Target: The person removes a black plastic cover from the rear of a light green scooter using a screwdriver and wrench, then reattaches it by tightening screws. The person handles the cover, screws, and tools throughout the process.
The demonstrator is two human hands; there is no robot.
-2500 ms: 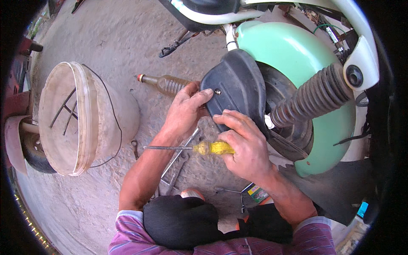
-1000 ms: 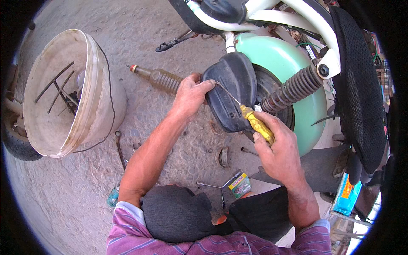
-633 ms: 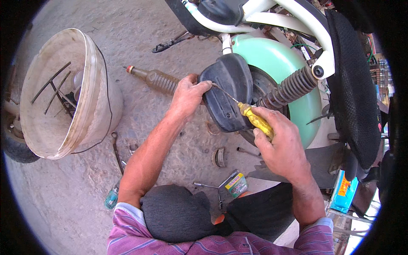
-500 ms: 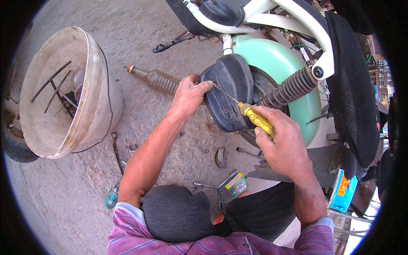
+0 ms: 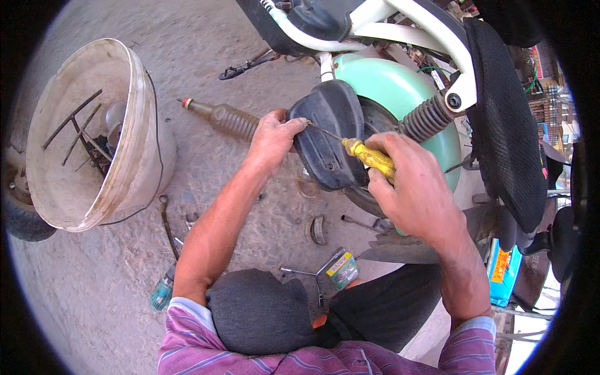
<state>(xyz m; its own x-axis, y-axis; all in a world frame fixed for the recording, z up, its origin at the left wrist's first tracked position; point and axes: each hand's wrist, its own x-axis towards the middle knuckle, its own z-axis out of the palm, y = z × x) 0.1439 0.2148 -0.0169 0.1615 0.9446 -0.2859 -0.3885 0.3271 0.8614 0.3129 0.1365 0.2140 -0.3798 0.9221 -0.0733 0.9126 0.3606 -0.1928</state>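
Note:
My right hand (image 5: 417, 187) is wrapped round the yellow handle of a screwdriver (image 5: 370, 157). Its thin shaft slants up and left across a black plastic cover (image 5: 331, 140), and the tip meets the cover's left part, beside my left thumb. My left hand (image 5: 275, 139) grips the cover's left edge, thumb on the face and the other fingers partly hidden. Behind the cover are the wheel and green fender (image 5: 387, 87) of a scooter with a white frame (image 5: 431, 31). A ribbed shock absorber (image 5: 428, 119) rises just beyond my right hand.
A dirty white bucket (image 5: 140, 150) with metal rods stands at left. Another shock absorber (image 5: 228, 119) lies on the concrete beyond my left hand. Near my knees are a wrench (image 5: 166, 225), a teal power tool (image 5: 161, 294), a curved metal piece (image 5: 317, 230) and a small yellow-green box (image 5: 343, 270).
The whole view has shifted slightly, so the scooter and bucket appear a little further left. My right hand has turned a little on the screwdriver handle; the left keeps its grip on the cover.

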